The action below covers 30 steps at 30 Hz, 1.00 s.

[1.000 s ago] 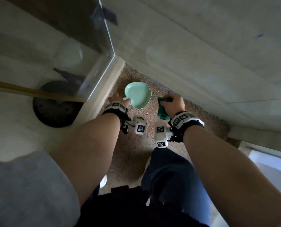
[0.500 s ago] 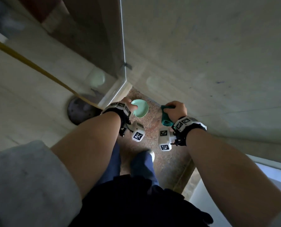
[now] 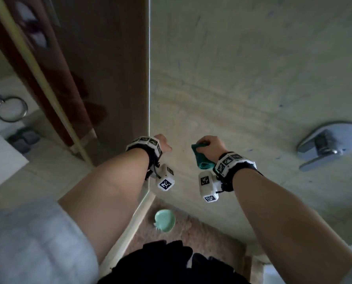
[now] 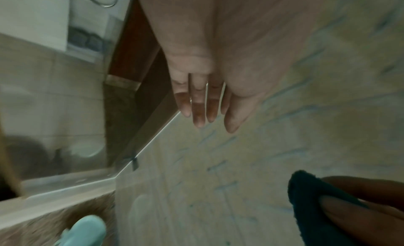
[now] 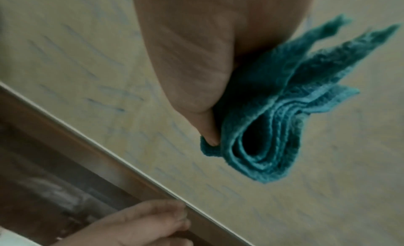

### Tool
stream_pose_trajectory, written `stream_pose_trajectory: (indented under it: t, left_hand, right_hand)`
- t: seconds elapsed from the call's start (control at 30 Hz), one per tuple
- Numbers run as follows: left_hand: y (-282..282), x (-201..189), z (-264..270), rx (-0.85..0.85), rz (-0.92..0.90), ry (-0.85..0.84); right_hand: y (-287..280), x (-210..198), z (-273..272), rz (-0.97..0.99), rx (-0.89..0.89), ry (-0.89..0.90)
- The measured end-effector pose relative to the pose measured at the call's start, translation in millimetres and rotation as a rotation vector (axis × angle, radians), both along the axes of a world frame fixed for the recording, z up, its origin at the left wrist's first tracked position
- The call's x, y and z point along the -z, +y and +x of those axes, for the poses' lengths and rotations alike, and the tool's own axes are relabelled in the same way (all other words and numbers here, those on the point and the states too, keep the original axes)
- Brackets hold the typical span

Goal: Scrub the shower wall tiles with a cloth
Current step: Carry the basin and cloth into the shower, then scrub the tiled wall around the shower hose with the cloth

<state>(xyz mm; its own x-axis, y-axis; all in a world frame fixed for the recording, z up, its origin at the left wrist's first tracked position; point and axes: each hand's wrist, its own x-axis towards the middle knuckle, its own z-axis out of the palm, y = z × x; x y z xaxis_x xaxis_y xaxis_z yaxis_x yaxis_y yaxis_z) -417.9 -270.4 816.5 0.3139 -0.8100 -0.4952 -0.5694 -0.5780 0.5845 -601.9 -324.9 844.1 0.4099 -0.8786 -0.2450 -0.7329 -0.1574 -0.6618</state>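
Within right-hand fingers [image 5: 210,128]: folded teal cloth [image 5: 273,128].

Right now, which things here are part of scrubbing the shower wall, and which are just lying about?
For the job: teal cloth gripped in right hand; tiled wall; left hand, empty.

Lying about: mint dish on floor; tap handle; towel ring.

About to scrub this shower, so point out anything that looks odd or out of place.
Blue streaks mark the beige wall tiles, as if scribbled on. A mint green dish sits on the speckled shower floor beside the glass panel. The right hand grips the teal cloth.
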Motion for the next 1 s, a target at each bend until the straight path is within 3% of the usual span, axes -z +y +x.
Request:
stream_pose_trajectory:
  t: [0.5, 0.73, 0.87, 1.0]
  left_hand:
    - [2.6, -184.1, 0.6, 0.106, -0.403, -0.117]
    - [-4.3, -249.1, -4.3, 0.165, -0.624, -0.158]
    - [-8.8, -282.6, -16.0, 0.244, -0.725, -0.118]
    - [-11.3, -311.1, -38.4, 0.294, -0.85, -0.004]
  right_hand:
    - [8.4, -173.0, 8.4, -0.448, -0.081, -0.115]
    - [14.2, -263.4, 3.0, -0.818, 0.13, -0.337]
    - [13.0, -307.1, 1.3, -0.993, 0.259, -0.461]
    - [12.8, -344.5, -3.5, -1.122, 0.293, -0.457]
